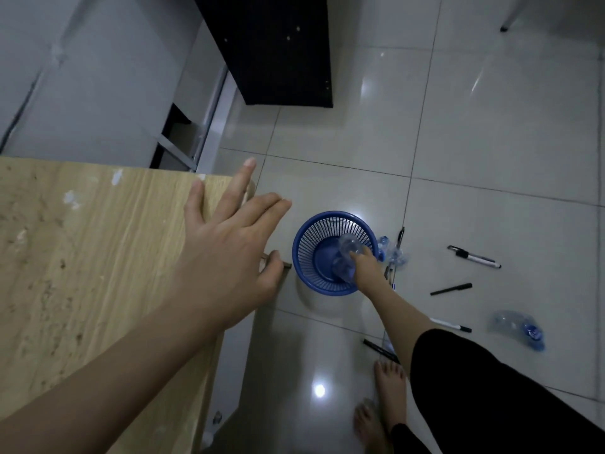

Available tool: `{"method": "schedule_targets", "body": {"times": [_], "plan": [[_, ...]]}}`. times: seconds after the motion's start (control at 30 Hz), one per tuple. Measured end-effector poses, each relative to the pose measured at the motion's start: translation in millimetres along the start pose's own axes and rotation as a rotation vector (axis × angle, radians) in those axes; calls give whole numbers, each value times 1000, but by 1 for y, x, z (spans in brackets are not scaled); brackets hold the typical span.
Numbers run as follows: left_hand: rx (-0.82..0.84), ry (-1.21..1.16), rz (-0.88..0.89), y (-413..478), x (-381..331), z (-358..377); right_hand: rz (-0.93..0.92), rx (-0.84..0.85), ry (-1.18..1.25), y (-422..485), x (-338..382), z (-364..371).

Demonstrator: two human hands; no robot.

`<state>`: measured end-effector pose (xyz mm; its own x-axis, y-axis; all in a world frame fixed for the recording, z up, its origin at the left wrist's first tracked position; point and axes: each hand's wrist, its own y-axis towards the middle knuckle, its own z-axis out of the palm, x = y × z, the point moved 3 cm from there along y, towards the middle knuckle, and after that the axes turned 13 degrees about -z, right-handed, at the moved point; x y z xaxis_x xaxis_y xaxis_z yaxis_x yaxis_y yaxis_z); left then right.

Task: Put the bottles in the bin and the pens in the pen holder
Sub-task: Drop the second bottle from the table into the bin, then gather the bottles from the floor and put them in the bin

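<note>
1. Bottles and pens lay scattered on the floor; nearest the person's bare feet, a black pen lay partly hidden behind the right forearm.
2. A crushed bottle with a blue label lay well to the right, with a white pen between it and the forearm.
3. Left hand hovered over the corner of the wooden bench, fingers spread wide and holding nothing, seemingly for balance.
4. Right hand reached down into the blue bin, fingers closed around a clear bottle that sat inside the rim, close to the bottom.
5. Judged from this, the step in hand was dropping that bottle. Doing it well meant letting go only once the bottle was fully below the rim, then lifting the hand straight up so the light bin did not tip or slide.
6. Just beyond the bin's right side, touching or nearly so, lay another crumpled bottle with a dark pen beside it.
7. Farther right lay a black pen and a white marker, apart from each other.
8. No pen holder showed anywhere, so the pens looked like later work; two bottles remained on the floor.
</note>
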<state>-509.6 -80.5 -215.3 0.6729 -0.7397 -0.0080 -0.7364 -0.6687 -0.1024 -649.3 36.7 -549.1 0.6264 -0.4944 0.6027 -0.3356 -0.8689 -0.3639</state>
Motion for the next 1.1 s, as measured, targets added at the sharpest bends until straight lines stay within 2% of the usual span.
{"method": "schedule_targets", "body": {"times": [0.23,0.47,0.6,0.63,0.73,0.87,1.1], "plan": [[-23,43,8,-1,0,1,192,19,136,-16,-4,-39],[-42,199,-48,2,-5,3,-32,29,-26,-61,-4,-117],[11,558,-137,1,-17,8,-99,71,-108,-94,-31,-151],[-2,584,-183,-1,-28,12,-113,87,-132,-103,-41,-157],[-12,381,-203,-15,-83,47,-165,146,-203,-120,-75,-163],[178,53,-82,-29,-171,142,-210,163,-269,-122,-125,-151],[316,-115,43,-11,-248,340,-359,152,-333,-68,-227,-56]]}}
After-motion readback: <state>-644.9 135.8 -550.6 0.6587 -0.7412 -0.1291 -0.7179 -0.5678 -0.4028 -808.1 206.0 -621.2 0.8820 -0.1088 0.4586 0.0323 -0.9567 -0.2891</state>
